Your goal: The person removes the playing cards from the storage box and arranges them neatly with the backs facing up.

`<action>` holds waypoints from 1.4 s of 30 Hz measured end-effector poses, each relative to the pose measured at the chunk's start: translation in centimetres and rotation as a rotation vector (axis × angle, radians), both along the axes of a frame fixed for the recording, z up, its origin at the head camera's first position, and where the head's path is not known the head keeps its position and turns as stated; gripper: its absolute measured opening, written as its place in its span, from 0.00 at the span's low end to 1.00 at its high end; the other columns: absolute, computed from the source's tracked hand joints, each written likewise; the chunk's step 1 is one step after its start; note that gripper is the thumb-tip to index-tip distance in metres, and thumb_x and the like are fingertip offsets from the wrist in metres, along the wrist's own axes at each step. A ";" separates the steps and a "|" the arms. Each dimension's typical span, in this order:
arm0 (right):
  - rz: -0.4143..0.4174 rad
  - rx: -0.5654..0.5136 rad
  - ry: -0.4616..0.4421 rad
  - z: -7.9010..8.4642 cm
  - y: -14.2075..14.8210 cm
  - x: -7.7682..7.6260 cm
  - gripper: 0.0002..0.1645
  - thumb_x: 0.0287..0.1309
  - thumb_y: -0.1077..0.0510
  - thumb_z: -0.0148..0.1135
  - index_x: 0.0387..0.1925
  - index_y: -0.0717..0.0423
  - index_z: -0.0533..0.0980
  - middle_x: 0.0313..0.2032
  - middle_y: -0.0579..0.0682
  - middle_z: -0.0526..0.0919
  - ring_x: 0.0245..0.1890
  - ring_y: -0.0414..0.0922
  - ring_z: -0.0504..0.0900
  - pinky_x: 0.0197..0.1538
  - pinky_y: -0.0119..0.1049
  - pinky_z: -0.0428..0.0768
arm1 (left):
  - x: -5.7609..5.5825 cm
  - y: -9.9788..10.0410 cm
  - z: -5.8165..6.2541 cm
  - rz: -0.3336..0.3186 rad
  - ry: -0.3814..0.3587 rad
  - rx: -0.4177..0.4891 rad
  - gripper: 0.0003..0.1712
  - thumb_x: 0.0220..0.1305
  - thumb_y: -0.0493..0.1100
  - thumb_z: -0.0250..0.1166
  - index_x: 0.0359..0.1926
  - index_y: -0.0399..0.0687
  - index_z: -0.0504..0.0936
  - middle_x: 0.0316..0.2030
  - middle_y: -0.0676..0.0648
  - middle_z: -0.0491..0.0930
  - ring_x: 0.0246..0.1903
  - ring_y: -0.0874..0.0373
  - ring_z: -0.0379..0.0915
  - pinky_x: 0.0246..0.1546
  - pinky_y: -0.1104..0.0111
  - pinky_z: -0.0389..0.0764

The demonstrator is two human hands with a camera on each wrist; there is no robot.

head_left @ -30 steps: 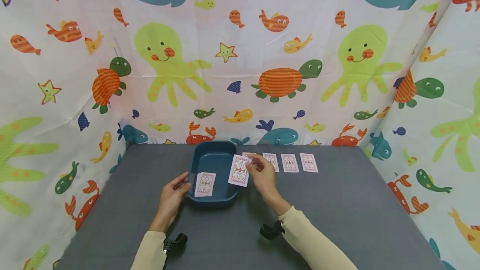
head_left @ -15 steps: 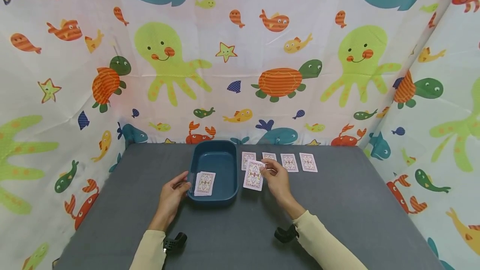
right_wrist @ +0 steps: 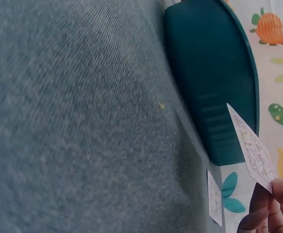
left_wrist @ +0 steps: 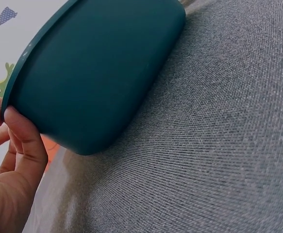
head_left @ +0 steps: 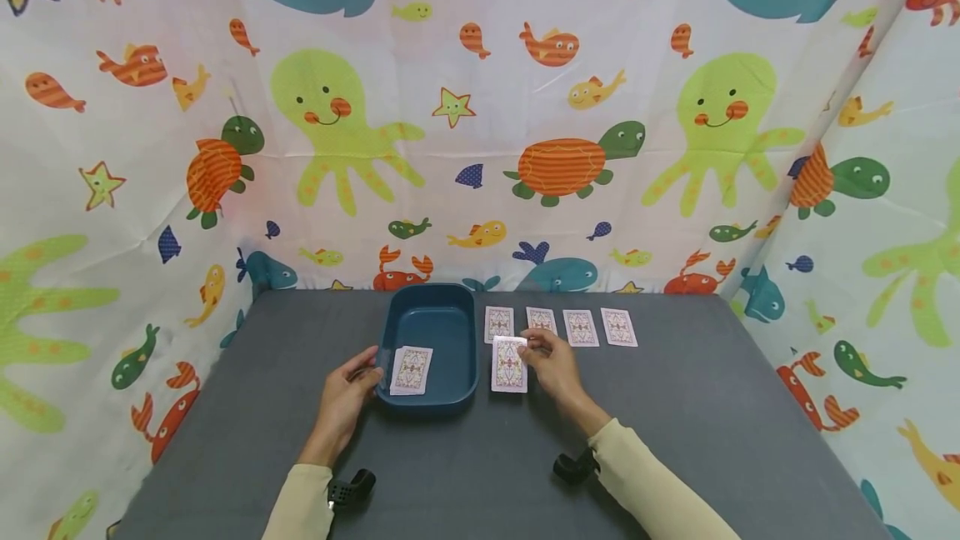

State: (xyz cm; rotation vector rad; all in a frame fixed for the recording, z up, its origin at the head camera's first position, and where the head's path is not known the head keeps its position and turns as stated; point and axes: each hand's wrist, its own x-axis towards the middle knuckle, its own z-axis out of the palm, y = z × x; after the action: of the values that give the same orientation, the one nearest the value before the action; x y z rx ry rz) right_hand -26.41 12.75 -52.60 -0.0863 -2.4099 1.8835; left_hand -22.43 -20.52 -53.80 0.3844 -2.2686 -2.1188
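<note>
A playing card [head_left: 509,367] with a patterned back is pinched at its edge by my right hand [head_left: 553,367], just right of the tray. In the right wrist view the card [right_wrist: 252,148] stands tilted above the table between thumb and fingers. My left hand [head_left: 347,398] grips the left rim of a dark teal tray [head_left: 457,390]; in the left wrist view the thumb [left_wrist: 24,131] lies against the outside wall below the rim. Inside the tray, at its near left, rests a small pile of cards [head_left: 411,371], backs up.
Behind the right hand, a row of several cards lies back up on the grey table [head_left: 675,423], from the leftmost card [head_left: 498,323] to the rightmost card [head_left: 618,327]. A curtain [head_left: 480,65] printed with sea animals hangs behind the table and along both sides.
My right hand has carried the card from over the tray's right edge to the right, then lowered it nearer to me, in front of the row. My left hand stays on the rim.
</note>
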 end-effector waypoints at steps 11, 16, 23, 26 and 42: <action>0.023 0.093 -0.043 -1.5 0.0 -0.9 0.11 0.57 0.62 0.68 0.43 0.56 0.81 0.34 0.51 0.82 0.30 0.38 0.78 0.34 0.31 0.74 | 0.1 0.1 0.0 -0.008 0.002 -0.006 0.26 0.67 0.38 0.61 0.66 0.51 0.73 0.60 0.43 0.70 0.49 0.56 0.70 0.41 0.72 0.76; 0.020 0.135 -0.024 -1.8 -0.3 -1.2 0.10 0.56 0.64 0.68 0.41 0.57 0.82 0.32 0.51 0.83 0.29 0.37 0.78 0.33 0.30 0.74 | 0.0 0.1 0.0 -0.010 0.004 -0.007 0.26 0.68 0.38 0.61 0.66 0.50 0.73 0.60 0.41 0.71 0.50 0.55 0.70 0.41 0.72 0.76; 0.026 0.246 0.036 -1.9 -0.7 -1.5 0.09 0.53 0.64 0.70 0.39 0.59 0.82 0.29 0.51 0.84 0.26 0.37 0.77 0.34 0.31 0.74 | 0.0 0.1 0.0 -0.009 -0.001 -0.013 0.26 0.68 0.37 0.60 0.66 0.50 0.73 0.60 0.41 0.71 0.51 0.55 0.70 0.42 0.71 0.75; 0.039 0.277 0.051 -2.0 -0.7 -1.7 0.10 0.52 0.64 0.71 0.39 0.60 0.83 0.29 0.51 0.83 0.27 0.39 0.76 0.35 0.32 0.74 | 0.0 0.1 0.0 -0.008 -0.001 -0.014 0.26 0.68 0.37 0.60 0.66 0.50 0.73 0.60 0.41 0.71 0.51 0.55 0.70 0.41 0.72 0.76; 0.066 0.349 0.009 -2.4 -0.6 -2.8 0.09 0.50 0.63 0.72 0.36 0.58 0.83 0.23 0.45 0.74 0.26 0.40 0.71 0.34 0.33 0.68 | 0.2 0.0 0.3 -0.019 0.002 -0.022 0.26 0.69 0.39 0.60 0.67 0.51 0.72 0.61 0.42 0.70 0.53 0.54 0.71 0.44 0.71 0.75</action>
State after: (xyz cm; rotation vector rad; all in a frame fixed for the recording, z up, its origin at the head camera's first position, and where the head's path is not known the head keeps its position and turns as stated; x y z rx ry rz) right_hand -29.17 12.18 -54.97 0.0251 -2.7218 1.4514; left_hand -22.24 -20.53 -53.53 0.3617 -2.3022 -2.0995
